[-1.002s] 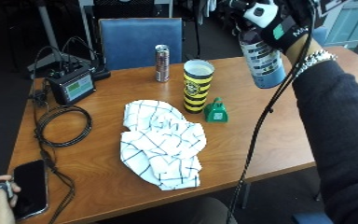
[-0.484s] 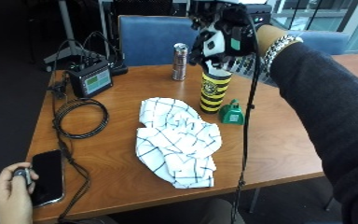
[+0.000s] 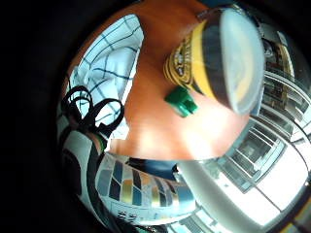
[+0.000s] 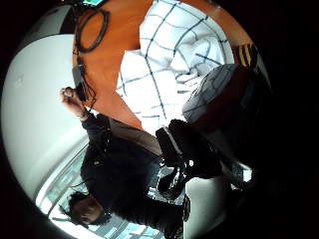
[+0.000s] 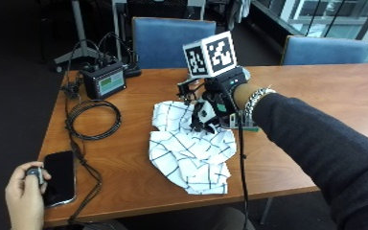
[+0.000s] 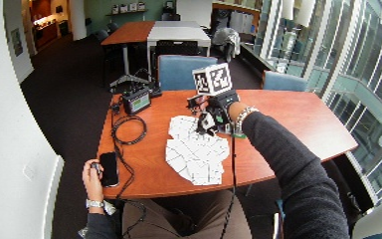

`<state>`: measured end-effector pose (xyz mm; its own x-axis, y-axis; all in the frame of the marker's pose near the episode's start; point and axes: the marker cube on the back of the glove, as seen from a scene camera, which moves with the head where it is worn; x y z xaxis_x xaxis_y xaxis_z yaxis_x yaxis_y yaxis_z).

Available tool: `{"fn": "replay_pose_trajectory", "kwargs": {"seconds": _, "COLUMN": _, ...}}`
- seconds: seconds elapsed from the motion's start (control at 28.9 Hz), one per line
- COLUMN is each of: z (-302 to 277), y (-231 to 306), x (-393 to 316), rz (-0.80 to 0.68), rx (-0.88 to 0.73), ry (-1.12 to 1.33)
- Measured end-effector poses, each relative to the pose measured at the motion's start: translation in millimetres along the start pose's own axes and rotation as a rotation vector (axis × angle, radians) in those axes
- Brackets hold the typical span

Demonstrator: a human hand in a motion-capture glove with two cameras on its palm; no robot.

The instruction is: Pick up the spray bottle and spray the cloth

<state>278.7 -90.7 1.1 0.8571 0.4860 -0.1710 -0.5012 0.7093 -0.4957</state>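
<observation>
The white checked cloth [image 5: 187, 153] lies crumpled in the middle of the wooden table [image 5: 311, 96]. My gloved right hand [image 5: 222, 98] hovers low over the cloth's far right edge and grips the spray bottle. In the outside view the hand hides most of the bottle. Its colourful label [image 3: 136, 189] fills the edge of the little finger side palm view. Its dark body [image 4: 219, 94] looms close in the thumb side view, with the cloth [image 4: 169, 59] just beyond it.
A yellow-and-black lidded cup [image 3: 218, 53] and a small green object [image 3: 181, 101] stand beside the hand, right of the cloth. On the left lie a coiled cable [image 5: 93, 120], a black screen device [image 5: 104, 81] and a phone [image 5: 60, 177] by a bare hand [image 5: 24, 189].
My hand has come down with the bottle from above the cup to low over the cloth's edge. The outside camera has shifted too.
</observation>
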Motion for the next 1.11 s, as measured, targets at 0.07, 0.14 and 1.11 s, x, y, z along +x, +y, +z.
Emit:
{"fn": "replay_pose_trajectory", "kwargs": {"seconds": 0.07, "z": 15.0, "y": -3.0, "x": -0.6, "rz": -0.004, "rx": -0.026, "ry": -0.006}}
{"fn": "replay_pose_trajectory", "kwargs": {"seconds": 0.14, "z": 24.0, "y": -4.6, "x": 0.1, "rz": -0.007, "rx": -0.039, "ry": -0.016}}
{"fn": "replay_pose_trajectory", "kwargs": {"seconds": 1.11, "z": -72.2, "y": 10.9, "x": -60.9, "rz": -0.298, "rx": 0.278, "ry": -0.464}}
